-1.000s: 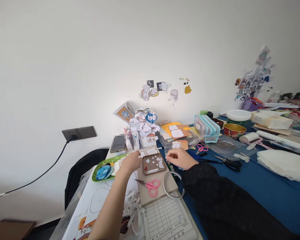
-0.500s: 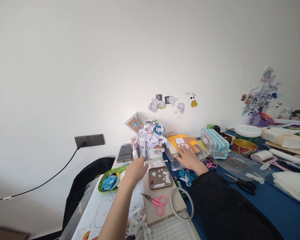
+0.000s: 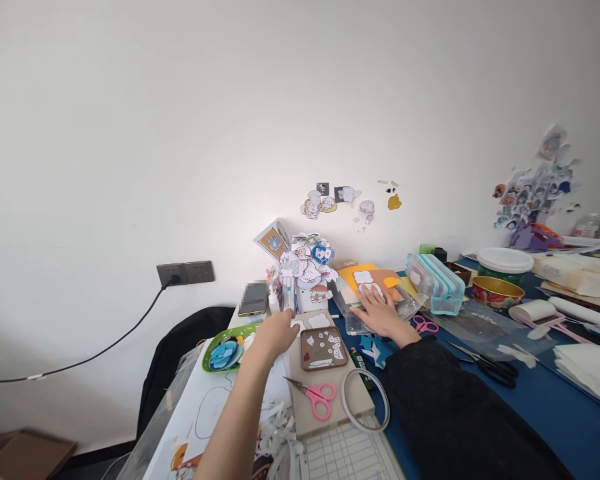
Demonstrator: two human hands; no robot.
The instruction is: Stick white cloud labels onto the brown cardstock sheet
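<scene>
My left hand point(image 3: 275, 336) rests at the left edge of a brown card point(image 3: 323, 348) that carries small white cut-outs. Its fingers curl against the card's upper left corner, and I cannot see anything in them. My right hand point(image 3: 379, 312) lies flat with fingers spread on a clear plastic bag point(image 3: 405, 307) of orange and brown papers with white cloud shapes. A black sleeve covers that arm. Pink scissors point(image 3: 317, 396) and a ring of tape point(image 3: 365, 408) lie on a tan board point(image 3: 336, 413) below the card.
A green dish point(image 3: 219, 361) of blue scraps sits left of my left hand. A stand of paper figures point(image 3: 307, 263), a phone point(image 3: 255, 298), a teal pencil case point(image 3: 435, 283), more scissors point(image 3: 485, 365), tins and stacked white paper point(image 3: 587, 365) crowd the blue table. Behind runs a white wall with a socket point(image 3: 185, 273).
My right hand has gone from hovering beside the brown card, fingers pinched, to lying flat on the bag of papers farther back. My left hand stays at the card. The view has shifted slightly.
</scene>
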